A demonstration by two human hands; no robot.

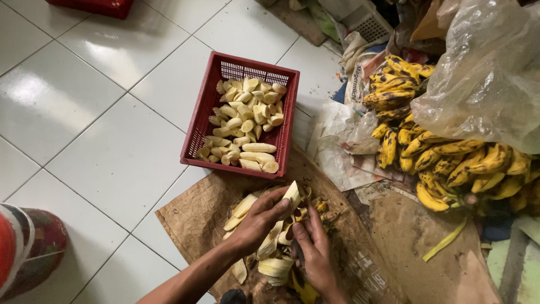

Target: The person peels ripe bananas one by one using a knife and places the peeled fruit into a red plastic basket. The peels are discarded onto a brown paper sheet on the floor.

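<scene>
over a heap of peels on brown paper, the left hand closes its fingers on a peeled banana while the right hand pinches skin below it, a red basket of peeled pieces just beyond the fingers and unpeeled bananas to their right.

left hand curled, right hand pinching

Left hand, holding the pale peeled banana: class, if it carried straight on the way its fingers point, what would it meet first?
Probably the red plastic basket of peeled banana pieces; the left hand points up-right toward its near rim, though depth is uncertain.
</scene>
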